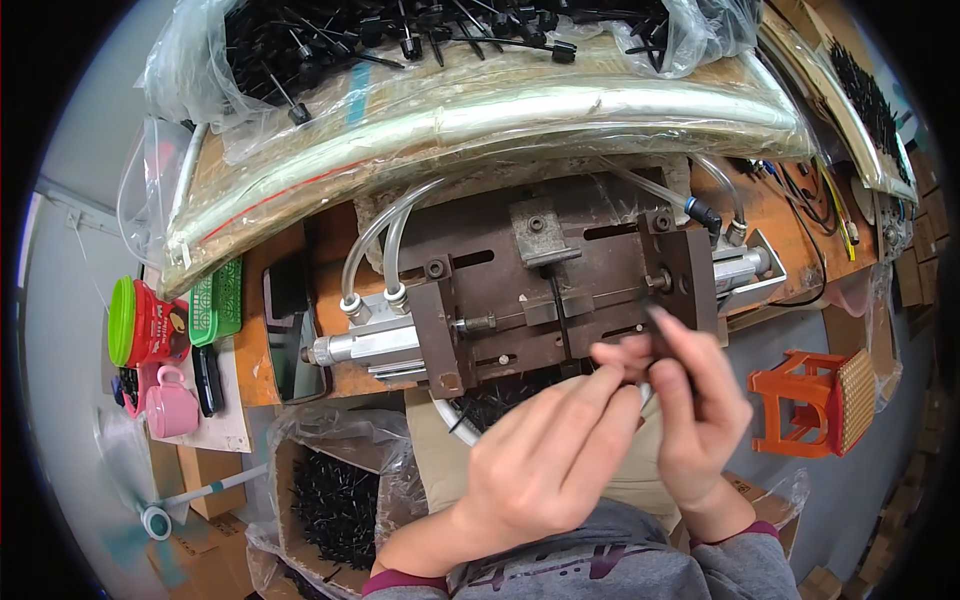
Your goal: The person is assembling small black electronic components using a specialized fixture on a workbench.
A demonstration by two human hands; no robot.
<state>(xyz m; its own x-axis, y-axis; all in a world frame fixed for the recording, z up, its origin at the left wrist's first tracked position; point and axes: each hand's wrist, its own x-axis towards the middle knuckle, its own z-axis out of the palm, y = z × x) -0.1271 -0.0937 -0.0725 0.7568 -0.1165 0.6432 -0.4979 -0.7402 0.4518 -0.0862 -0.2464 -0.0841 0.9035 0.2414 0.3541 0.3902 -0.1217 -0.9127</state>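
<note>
My left hand (545, 455) is closed, its fingertips pinched together in front of the brown metal fixture (490, 220). What they hold, if anything, is hidden. Close beside it, my right hand (702, 410) grips a small dark part (660, 345) between thumb and fingers; its exact kind is blurred. The two hands nearly meet at the fingertips. A thin black stem (558, 310) lies across the small metal block at the fixture's middle. Silver air cylinders (385, 345) with clear hoses flank the fixture on both sides.
Above the fixture, a plastic-lined tray (480, 110) bears a heap of black stemmed parts. Below left stands a bag-lined box (335, 510) of small black pieces. A phone (293, 330), green basket (217, 300) and pink cup (172, 405) are left; an orange stool (800, 405) is right.
</note>
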